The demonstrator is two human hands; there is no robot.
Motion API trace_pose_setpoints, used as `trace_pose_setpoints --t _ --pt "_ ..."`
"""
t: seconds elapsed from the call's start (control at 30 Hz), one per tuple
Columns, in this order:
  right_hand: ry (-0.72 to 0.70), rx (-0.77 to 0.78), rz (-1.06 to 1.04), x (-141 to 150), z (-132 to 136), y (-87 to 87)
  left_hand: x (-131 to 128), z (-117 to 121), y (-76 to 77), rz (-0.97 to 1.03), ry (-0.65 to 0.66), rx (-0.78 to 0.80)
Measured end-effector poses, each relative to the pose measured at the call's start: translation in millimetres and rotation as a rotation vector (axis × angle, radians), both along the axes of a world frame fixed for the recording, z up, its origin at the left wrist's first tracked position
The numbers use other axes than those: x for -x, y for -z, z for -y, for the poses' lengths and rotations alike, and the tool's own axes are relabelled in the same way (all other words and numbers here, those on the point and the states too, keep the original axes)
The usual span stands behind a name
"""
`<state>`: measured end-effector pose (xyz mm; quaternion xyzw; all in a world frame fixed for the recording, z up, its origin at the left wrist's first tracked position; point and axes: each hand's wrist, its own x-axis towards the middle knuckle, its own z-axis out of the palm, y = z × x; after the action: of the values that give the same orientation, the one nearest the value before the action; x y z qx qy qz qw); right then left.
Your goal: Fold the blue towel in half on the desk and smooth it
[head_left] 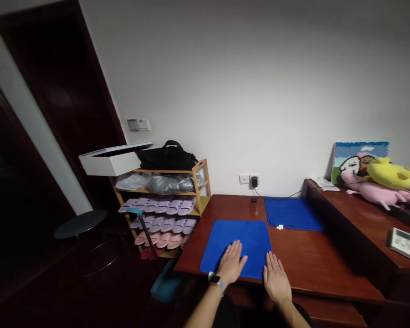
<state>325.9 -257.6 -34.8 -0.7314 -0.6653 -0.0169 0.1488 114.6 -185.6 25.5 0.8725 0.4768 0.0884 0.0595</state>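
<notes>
A blue cloth (237, 234), folded into a flat rectangle, lies near the front edge of the brown wooden table (314, 259). My left hand (231, 263), with a watch on its wrist, rests flat on the lower middle of this cloth, fingers stretched out. At the cloth's right edge lies my right hand (276, 277), also flat with fingers extended, partly over the bare wood. Neither hand grips anything. Farther back on the table is a second folded blue cloth (292, 213) with a small white tag at its front edge.
Left of the table stands a shoe rack (201, 200) with several slippers, a black bag (167, 157) and a white box (111, 164). A stool (81, 223) and a teal dustpan (166, 284) are nearby. Plush toys (392, 175) and a calculator-like device (403, 242) occupy the raised right ledge.
</notes>
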Motion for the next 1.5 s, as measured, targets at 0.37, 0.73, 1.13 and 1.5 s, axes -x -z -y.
trace_pose_setpoints --t 0.37,0.73,1.13,1.5 --pt "-0.020 -0.022 0.042 -3 -2 5.1 8 -21 19.6 0.001 -0.061 0.074" --pt "0.002 0.033 -0.008 -6 -1 8.3 124 -38 26.9 0.000 -0.272 -0.046" --pt "0.036 0.244 -0.043 -22 -79 -30.1 124 -35 28.4 0.013 -0.269 -0.090" --pt "0.025 0.231 -0.081 -23 -81 -18.2 124 -36 22.5 -0.017 -0.268 -0.028"
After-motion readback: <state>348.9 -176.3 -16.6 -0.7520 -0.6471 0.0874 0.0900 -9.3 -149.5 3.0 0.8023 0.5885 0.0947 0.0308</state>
